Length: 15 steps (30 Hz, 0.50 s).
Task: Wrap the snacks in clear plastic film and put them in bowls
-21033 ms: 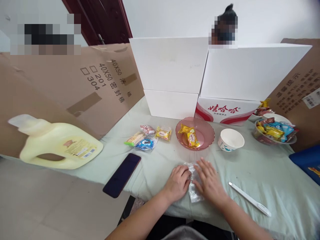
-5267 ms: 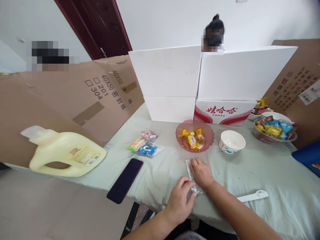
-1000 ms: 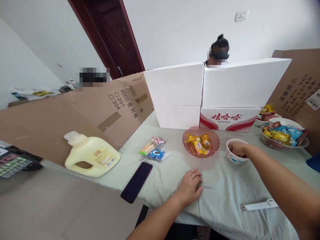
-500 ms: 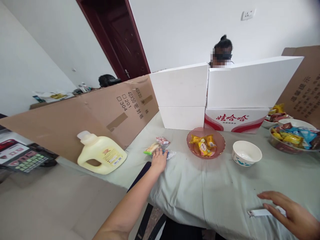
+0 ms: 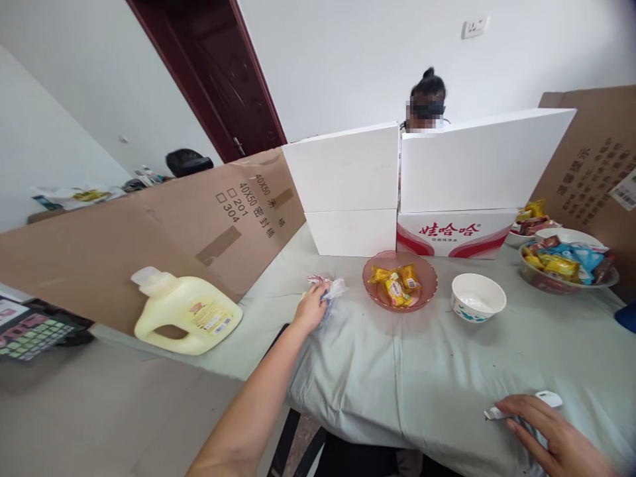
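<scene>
Pinching lightly

Left hand grips a small clear-wrapped blue packet, left of the translucent pink scalloped bowl; I'd avoid crushing it. Right hand covers a slim white plastic tool; can't tell if gripping.

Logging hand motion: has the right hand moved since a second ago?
Yes: out of the patterned bowl, the right hand came nearer the camera, by the utility knife.

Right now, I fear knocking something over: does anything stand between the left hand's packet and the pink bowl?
Nothing visible does: just green cloth lies between the plastic packet at the left hand and the pink bowl.
</scene>
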Motion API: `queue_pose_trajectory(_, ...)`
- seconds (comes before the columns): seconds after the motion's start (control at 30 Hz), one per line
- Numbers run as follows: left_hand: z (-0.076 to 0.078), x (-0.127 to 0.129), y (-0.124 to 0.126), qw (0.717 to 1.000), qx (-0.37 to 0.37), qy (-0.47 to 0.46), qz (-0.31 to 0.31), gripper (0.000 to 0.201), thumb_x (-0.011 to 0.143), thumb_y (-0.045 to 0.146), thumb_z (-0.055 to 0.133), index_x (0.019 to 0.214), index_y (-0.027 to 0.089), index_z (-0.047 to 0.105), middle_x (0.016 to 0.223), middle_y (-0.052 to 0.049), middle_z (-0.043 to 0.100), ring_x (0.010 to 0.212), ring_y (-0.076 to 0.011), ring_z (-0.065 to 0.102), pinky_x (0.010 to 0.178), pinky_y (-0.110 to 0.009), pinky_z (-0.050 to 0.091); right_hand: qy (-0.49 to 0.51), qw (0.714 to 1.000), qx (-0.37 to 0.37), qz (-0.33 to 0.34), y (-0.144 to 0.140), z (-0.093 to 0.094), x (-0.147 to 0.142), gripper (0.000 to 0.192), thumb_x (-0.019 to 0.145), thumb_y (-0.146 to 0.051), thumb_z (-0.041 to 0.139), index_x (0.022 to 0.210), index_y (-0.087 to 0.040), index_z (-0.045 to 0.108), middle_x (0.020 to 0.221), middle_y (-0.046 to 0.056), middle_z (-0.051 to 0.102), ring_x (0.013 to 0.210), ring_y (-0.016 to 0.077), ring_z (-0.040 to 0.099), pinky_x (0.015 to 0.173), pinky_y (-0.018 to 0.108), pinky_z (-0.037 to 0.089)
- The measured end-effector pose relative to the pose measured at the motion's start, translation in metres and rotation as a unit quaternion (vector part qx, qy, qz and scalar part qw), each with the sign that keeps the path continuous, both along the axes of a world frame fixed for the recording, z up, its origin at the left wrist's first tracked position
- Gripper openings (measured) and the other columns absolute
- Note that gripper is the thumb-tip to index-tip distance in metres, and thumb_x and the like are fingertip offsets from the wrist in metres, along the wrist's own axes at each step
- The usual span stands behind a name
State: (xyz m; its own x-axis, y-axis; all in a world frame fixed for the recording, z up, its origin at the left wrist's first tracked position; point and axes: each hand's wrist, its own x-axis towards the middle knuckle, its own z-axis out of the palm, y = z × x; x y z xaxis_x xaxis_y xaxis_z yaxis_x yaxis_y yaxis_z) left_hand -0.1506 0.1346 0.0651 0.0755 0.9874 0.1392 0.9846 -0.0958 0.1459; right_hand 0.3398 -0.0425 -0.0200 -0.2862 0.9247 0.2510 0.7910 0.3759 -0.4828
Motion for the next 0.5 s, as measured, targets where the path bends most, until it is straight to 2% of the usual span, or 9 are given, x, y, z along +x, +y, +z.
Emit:
queue_pose_trajectory(0.1, -0.005, -0.004, -0.005, 1.0, 0.001, 0.007, 0.023, 0.052, 0.082, 0.005, 0.046, 0.127, 0.027, 0.059, 0.146, -0.003, 0.042, 0.121, -0.0212, 0.053, 0.099, -0.032, 0.046, -0.001, 1.0, 0.008, 0.004, 0.001, 0.001, -0.001, 0.035, 0.088, -0.054, 0.051, 0.096, -0.029, 0.074, 0.1, 0.007, 0.073, 0.092, 0.0231, 0.069, 0.081, 0.033, 0.058)
queue_pose_trajectory(0.2, -0.007, -0.002, -0.014, 0.999, -0.001, 0.034, 0.025, 0.044, 0.083, 0.01, 0.05, 0.12, 0.028, 0.064, 0.149, -0.004, 0.037, 0.123, -0.0259, 0.049, 0.098, -0.037, 0.045, -0.001, 1.0, 0.016, 0.011, 0.002, -0.003, 0.0, 0.034, 0.087, -0.054, 0.052, 0.095, -0.029, 0.074, 0.098, 0.006, 0.073, 0.091, 0.0229, 0.07, 0.08, 0.032, 0.059)
queue_pose_trajectory(0.33, -0.002, 0.005, -0.025, 0.996, 0.015, 0.076, 0.043, 0.039, 0.085, 0.03, 0.058, 0.121, 0.016, 0.062, 0.151, -0.015, 0.032, 0.129, -0.0385, 0.037, 0.101, -0.052, 0.037, -0.003, 1.0, 0.012, 0.004, 0.002, -0.016, 0.005, 0.035, 0.087, -0.055, 0.051, 0.096, -0.031, 0.074, 0.101, 0.007, 0.072, 0.094, 0.0239, 0.069, 0.082, 0.034, 0.058)
queue_pose_trajectory(0.4, -0.001, 0.006, -0.028, 0.991, 0.023, 0.121, 0.048, 0.046, 0.082, 0.037, 0.063, 0.121, 0.012, 0.061, 0.148, -0.018, 0.034, 0.129, -0.0415, 0.033, 0.102, -0.054, 0.033, -0.006, 1.0, 0.006, 0.001, 0.002, -0.023, 0.008, 0.037, 0.087, -0.056, 0.05, 0.097, -0.03, 0.074, 0.103, 0.008, 0.072, 0.096, 0.0249, 0.068, 0.084, 0.036, 0.057)
queue_pose_trajectory(0.5, -0.003, 0.003, -0.03, 0.984, 0.025, 0.169, 0.051, 0.046, 0.083, 0.03, 0.062, 0.125, 0.01, 0.059, 0.134, -0.021, 0.049, 0.125, -0.0401, 0.038, 0.101, -0.051, 0.033, -0.011, 1.0, 0.003, 0.002, 0.002, -0.031, 0.01, 0.039, 0.087, -0.057, 0.049, 0.097, -0.029, 0.074, 0.104, 0.009, 0.071, 0.097, 0.0259, 0.067, 0.085, 0.037, 0.057)
